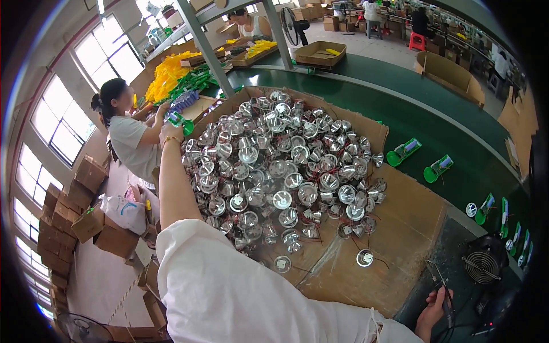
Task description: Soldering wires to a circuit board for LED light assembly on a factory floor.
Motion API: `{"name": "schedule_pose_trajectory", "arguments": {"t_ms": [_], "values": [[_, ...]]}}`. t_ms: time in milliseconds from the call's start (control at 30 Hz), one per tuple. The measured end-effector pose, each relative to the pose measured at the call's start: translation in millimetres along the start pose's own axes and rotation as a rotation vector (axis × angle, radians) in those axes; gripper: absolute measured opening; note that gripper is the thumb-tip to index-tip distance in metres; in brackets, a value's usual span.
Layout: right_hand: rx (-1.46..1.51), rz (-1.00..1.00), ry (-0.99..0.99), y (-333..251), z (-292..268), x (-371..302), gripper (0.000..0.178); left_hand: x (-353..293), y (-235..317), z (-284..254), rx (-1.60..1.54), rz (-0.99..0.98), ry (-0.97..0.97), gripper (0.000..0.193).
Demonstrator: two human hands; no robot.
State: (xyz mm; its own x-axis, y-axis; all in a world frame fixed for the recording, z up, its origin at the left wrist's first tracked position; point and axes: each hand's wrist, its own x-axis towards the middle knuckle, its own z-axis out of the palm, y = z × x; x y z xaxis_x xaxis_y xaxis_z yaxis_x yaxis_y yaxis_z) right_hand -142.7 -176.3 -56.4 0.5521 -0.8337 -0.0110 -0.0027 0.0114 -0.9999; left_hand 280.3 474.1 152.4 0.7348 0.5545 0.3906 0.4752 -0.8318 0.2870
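Note:
My left arm reaches far out to the left. My left hand [171, 133] is closed at the edge of a green plastic torch housing [182, 122], and a co-worker's hand [163, 110] is close beside it. At the lower right my right hand [433, 311] is closed around a thin, dark soldering iron [448, 309] with a cable. Between my arms spreads a big heap of silvery reflector cups [282, 199] with red and dark wires, on cardboard. One loose reflector cup [365, 258] rests apart near the front.
Several green housings [404, 152] lie spaced along the green conveyor belt [354, 86]. A small black fan [483, 264] stands near my right hand. Yellow parts [171, 77] and green parts [191, 83] are piled by the co-worker [128, 134]. A metal post [209, 48] rises behind the heap.

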Motion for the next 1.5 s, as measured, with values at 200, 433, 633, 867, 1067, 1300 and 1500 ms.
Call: {"name": "schedule_pose_trajectory", "arguments": {"t_ms": [200,433,633,867,1067,1300,1500], "values": [[0.038,0.015,-0.023,3.2,-3.5,-2.7,0.014,5.7,-36.7,53.5,-0.101,0.233,-0.195,0.056],[0.186,0.024,-0.034,-3.5,-3.9,-6.7,0.012,-45.5,82.4,-3.4,-0.014,0.523,0.051,0.059],[0.120,0.042,-0.140,-15.6,-1.1,-5.6,0.011,-148.0,254.5,-16.9,-0.256,1.062,-0.103,0.047],[0.145,0.029,-0.105,-6.1,-29.0,-1.6,0.014,-388.1,438.9,54.6,-0.313,1.475,-0.647,0.058],[0.154,0.038,-0.182,-8.7,-31.6,-2.0,0.015,-469.3,475.5,133.3,-0.334,1.306,-0.728,0.057],[0.185,0.103,-0.201,-9.5,-34.3,-0.1,0.012,-494.3,408.9,81.3,-0.345,1.360,-0.775,0.046],[0.174,0.082,-0.194,-9.9,-32.1,1.7,0.013,-535.1,269.6,1.9,-0.374,1.256,-0.740,0.048]]}}
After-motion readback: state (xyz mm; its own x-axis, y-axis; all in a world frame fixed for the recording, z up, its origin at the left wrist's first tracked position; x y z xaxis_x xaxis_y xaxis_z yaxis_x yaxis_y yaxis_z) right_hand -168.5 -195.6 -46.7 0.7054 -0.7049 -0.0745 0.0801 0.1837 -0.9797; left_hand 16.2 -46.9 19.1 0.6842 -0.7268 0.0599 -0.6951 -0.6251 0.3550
